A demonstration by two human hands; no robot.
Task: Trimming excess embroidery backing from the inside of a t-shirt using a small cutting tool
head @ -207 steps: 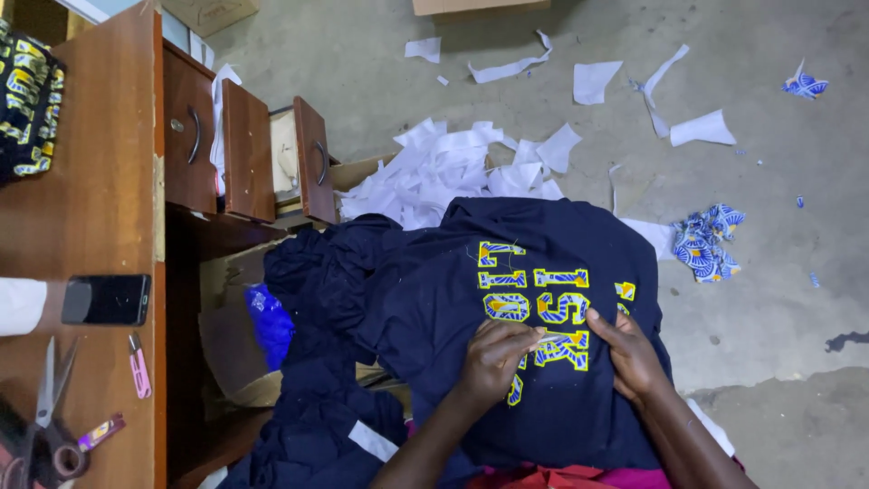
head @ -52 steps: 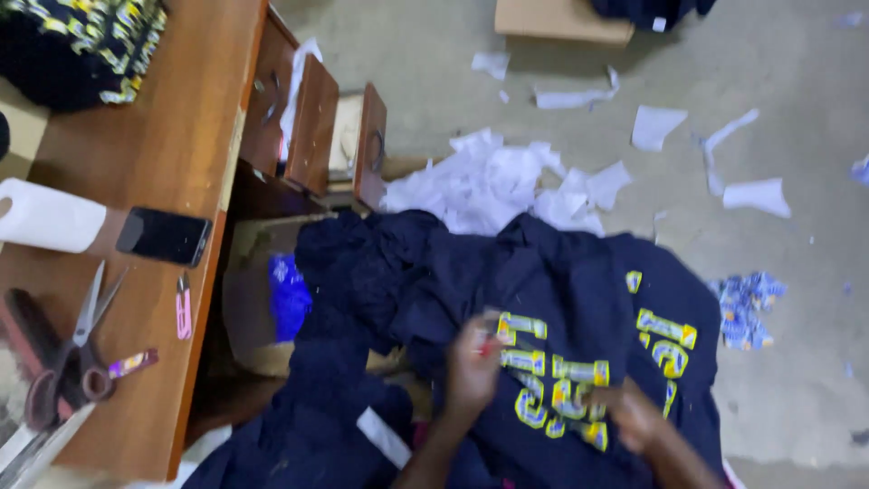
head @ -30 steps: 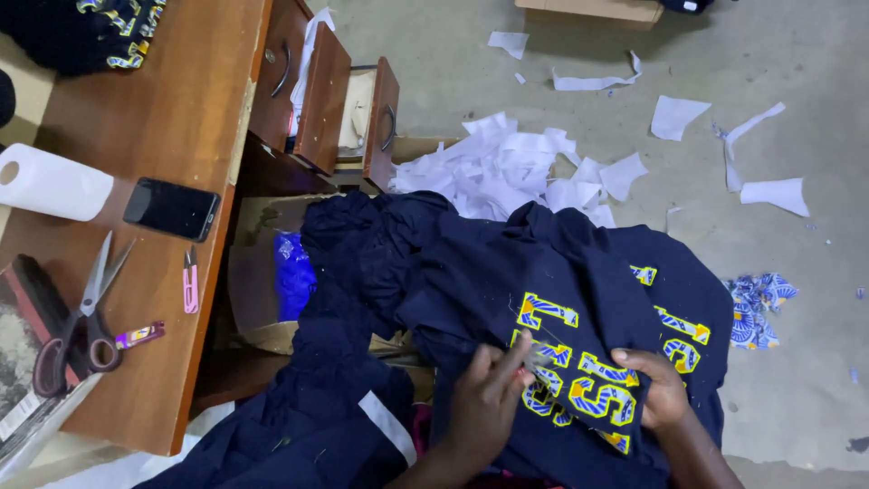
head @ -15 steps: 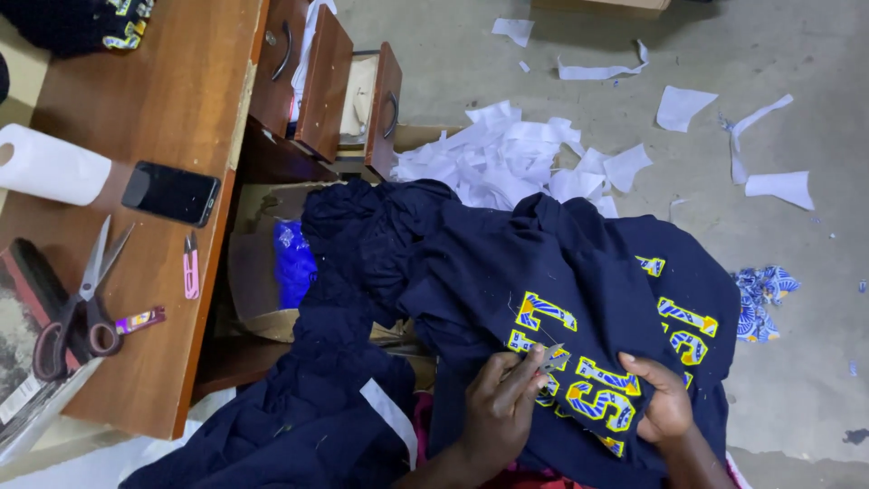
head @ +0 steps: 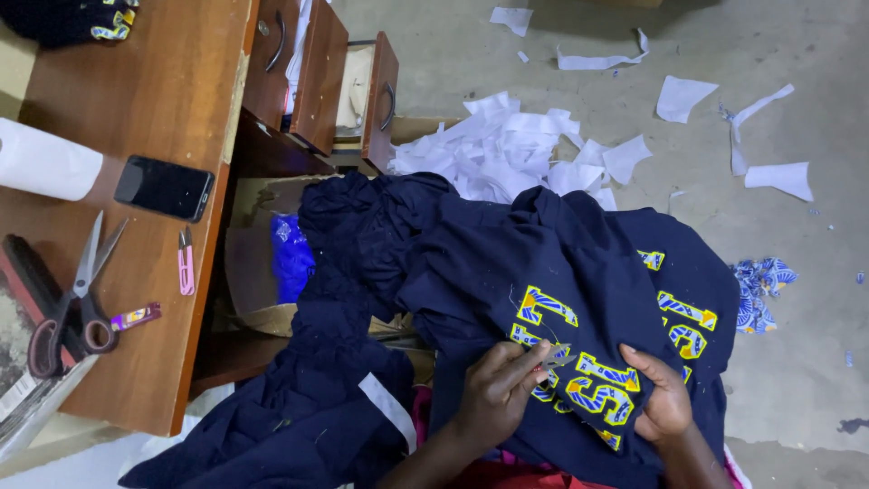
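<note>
Navy garment drapes beside wooden desk, paper scraps littering concrete floor.

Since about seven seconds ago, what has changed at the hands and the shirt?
Left hand now pinches a small tool at the yellow letters, where earlier it lay flat; right hand still presses the navy shirt. Scissors and phone remain on the desk.

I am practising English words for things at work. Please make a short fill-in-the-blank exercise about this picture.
1. Both hands rest on a navy ___ with yellow letters.
2. On the desk, the scissors lie below the black ___.
3. White ___ scraps cover the floor.
4. The desk drawers are ___.

Missing words: shirt; phone; paper; open
</note>
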